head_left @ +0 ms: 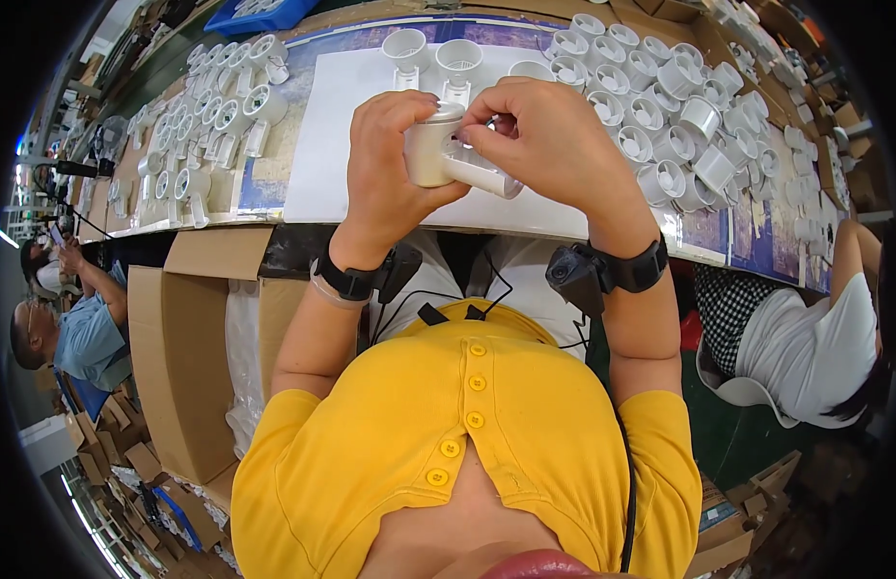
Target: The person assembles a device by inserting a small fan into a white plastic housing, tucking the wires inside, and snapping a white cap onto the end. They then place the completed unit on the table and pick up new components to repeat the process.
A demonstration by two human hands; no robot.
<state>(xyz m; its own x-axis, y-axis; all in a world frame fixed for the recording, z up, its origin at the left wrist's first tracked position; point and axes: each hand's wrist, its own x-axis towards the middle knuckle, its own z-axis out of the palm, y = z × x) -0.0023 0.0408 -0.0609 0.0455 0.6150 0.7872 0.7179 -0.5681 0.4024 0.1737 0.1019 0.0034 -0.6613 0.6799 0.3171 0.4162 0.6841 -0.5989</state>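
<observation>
We look mid-unit: left hand [382, 145] clamped on white cylindrical housing [427, 159], right hand [552, 135] at its side (grip unclear); upper-right cup housings [675, 145], status unknown.

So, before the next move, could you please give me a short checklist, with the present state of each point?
1. Left hand grips the white unit: ok.
2. Right hand clear of the unit: not ok, its fingers are at the unit's side.
3. Small part pinched in the right hand: cannot tell, too small and partly hidden.
4. White sheet lying on the table: ok.
5. Carton open: ok, flaps spread.
</observation>
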